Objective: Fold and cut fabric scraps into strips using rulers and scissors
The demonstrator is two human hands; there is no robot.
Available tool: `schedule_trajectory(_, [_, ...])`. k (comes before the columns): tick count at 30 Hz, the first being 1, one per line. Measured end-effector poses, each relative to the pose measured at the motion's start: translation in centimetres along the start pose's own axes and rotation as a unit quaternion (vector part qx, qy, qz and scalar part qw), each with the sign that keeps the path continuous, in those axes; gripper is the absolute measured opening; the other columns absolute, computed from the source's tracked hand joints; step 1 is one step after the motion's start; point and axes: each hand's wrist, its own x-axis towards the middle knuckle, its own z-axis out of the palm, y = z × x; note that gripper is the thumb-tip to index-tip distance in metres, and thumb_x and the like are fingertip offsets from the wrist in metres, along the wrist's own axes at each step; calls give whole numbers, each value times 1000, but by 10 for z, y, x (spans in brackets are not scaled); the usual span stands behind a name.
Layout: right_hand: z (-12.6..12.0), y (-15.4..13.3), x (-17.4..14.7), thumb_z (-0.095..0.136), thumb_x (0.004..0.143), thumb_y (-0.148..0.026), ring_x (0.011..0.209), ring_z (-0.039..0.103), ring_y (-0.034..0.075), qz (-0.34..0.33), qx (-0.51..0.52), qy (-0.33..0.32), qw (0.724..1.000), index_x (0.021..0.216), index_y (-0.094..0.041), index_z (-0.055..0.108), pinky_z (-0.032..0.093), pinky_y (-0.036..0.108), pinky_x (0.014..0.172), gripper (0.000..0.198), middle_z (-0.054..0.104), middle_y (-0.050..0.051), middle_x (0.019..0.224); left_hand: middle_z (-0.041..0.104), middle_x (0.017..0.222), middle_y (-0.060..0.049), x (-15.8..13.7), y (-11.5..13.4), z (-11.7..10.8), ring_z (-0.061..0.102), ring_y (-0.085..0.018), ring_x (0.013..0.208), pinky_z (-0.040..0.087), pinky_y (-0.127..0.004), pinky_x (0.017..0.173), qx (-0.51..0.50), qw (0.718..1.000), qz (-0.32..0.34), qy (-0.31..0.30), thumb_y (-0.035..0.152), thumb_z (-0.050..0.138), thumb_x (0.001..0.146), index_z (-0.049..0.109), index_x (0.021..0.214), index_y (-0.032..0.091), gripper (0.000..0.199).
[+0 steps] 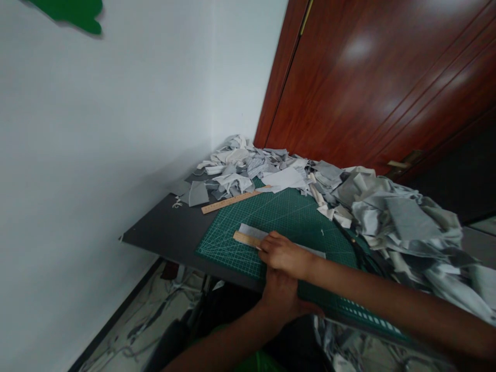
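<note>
A light wooden ruler (246, 239) lies over a narrow strip of grey-white fabric (253, 230) on the green cutting mat (236, 258). My right hand (289, 254) is closed above the ruler, its fingers curled together. A small pale tip shows by its fingertips, too little to name what they hold. Under it, at the table's near edge, my left hand (279, 287) reaches up from below. Its thumb stretches out to the right, while the right hand hides its other fingers. The strip's far end emerges to the right, beyond my right hand.
A second wooden ruler (228, 201) lies across the mat's back left edge. Fabric scraps (236, 160) are heaped along the back, with a larger pile (406, 212) at the right. Black-handled scissors (362, 256) lie beside it. A white wall and wooden door (349, 77) border the table.
</note>
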Motion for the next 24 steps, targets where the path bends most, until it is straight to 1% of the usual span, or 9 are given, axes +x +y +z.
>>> schedule_trajectory(3, [3,2,2,61,101,-17,92,62,24,-25,-7,3,1000,92,-14,72,44,40,84,15,73,10,96,65,135,-23,0,1,1,57,-48,127,42,-62,110,-1,1000,-18,-5,100,63,53,50,150,14,130])
schedule_trajectory(6, [8,2,3,64,99,-16,92,62,24,-30,-13,22,999,90,-15,72,43,40,84,12,73,9,95,64,137,-24,-1,0,3,58,-48,126,41,-63,111,1,1000,-17,-16,101,63,51,49,152,13,135])
schedule_trajectory(8, [10,2,4,66,98,-15,91,63,24,-37,-23,32,999,90,-16,73,44,39,85,11,73,7,94,61,141,-24,-1,-1,5,57,-49,128,40,-63,111,6,1000,-14,-17,102,64,48,45,154,13,140])
schedule_trajectory(12, [12,2,6,63,100,-14,91,63,23,-53,-49,41,997,90,-17,72,45,39,84,14,73,8,96,51,152,-25,-3,-1,7,50,-50,135,37,-63,114,21,1000,-13,2,102,64,45,37,159,13,147])
schedule_trajectory(14, [12,3,6,62,100,-14,89,63,23,-55,-51,44,996,90,-16,73,45,39,83,15,74,8,94,53,151,-25,-3,0,5,51,-50,134,37,-63,114,22,1000,-17,-3,102,63,46,39,158,13,145])
schedule_trajectory(17, [10,4,7,61,100,-13,88,64,23,-55,-51,44,996,91,-16,73,46,38,82,15,74,7,92,59,145,-25,-2,2,0,54,-50,130,39,-63,113,20,999,-21,-20,103,61,47,45,155,13,141])
schedule_trajectory(20, [10,4,8,60,101,-13,91,64,23,-54,-52,38,996,94,-16,74,47,38,84,16,75,7,96,61,142,-25,-1,3,-3,55,-51,130,41,-62,110,25,999,-26,-24,102,64,45,48,153,13,142])
schedule_trajectory(24, [12,5,10,60,101,-12,91,64,23,-60,-50,39,996,94,-16,74,46,38,84,16,75,8,96,62,141,-25,0,3,-2,57,-49,127,44,-60,108,24,999,-32,-25,104,63,42,51,151,12,143])
